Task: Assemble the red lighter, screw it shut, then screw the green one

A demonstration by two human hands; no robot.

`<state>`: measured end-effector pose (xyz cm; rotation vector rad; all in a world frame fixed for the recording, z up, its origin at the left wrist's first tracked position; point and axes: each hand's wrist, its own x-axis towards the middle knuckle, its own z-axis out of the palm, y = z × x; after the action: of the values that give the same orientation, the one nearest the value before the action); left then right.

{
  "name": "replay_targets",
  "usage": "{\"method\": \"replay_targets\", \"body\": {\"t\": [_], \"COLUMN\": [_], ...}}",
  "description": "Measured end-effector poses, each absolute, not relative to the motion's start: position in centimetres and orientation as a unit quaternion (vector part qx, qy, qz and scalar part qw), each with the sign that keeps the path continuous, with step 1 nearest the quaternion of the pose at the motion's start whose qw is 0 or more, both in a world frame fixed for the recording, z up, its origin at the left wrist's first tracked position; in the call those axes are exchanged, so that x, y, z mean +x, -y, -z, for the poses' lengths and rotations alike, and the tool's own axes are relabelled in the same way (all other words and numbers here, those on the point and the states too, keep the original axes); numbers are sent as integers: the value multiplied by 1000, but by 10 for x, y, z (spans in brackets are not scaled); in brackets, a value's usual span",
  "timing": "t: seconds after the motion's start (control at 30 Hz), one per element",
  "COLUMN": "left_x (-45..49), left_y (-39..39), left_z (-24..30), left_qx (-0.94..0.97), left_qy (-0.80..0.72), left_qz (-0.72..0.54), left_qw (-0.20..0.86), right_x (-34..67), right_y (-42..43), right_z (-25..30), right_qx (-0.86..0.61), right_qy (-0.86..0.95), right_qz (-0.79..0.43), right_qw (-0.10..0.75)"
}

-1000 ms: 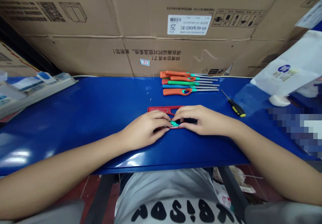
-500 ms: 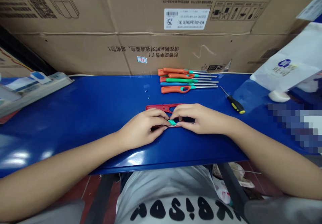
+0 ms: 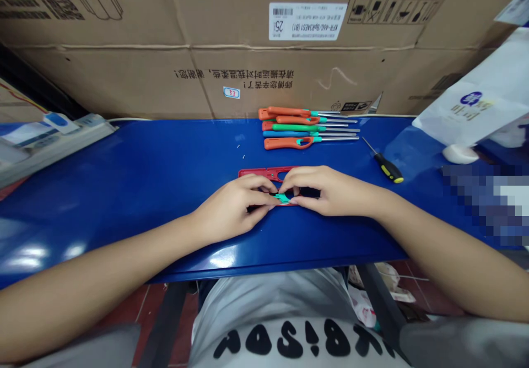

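My left hand (image 3: 233, 208) and my right hand (image 3: 324, 190) meet fingertip to fingertip at the middle of the blue table (image 3: 144, 175). Both pinch a red plastic handle shell (image 3: 285, 201) with a small teal part (image 3: 283, 198) in it, pressed down on the table. A second red shell half (image 3: 264, 173) lies flat just behind my fingers. Most of the held shell is hidden under my fingers.
Several long lighters with orange, green and blue handles (image 3: 306, 128) lie in a row at the back. A small black and yellow screwdriver (image 3: 386, 165) lies to their right. Cardboard boxes (image 3: 231, 43) wall the back, a white bag (image 3: 479, 103) stands right, packets (image 3: 45, 136) left.
Both hands stay pinched on the red shell. The fingertips have shifted slightly around the teal part; otherwise only the camera has tilted a little.
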<state>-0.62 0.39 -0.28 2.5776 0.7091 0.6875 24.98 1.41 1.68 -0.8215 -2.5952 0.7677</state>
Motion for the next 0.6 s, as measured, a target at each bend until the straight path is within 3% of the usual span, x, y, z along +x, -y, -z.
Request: {"method": "replay_targets", "body": {"t": [0.6], "left_x": [-6], "left_y": [-7], "left_z": [5], "left_qx": [918], "left_qy": [-239], "left_qz": [-248], "left_qw": [194], "right_x": [251], "right_y": [-13], "right_z": [-21], "right_qx": [-287], "right_qy": [903], "right_qz": [-287], "right_qw": [140]}}
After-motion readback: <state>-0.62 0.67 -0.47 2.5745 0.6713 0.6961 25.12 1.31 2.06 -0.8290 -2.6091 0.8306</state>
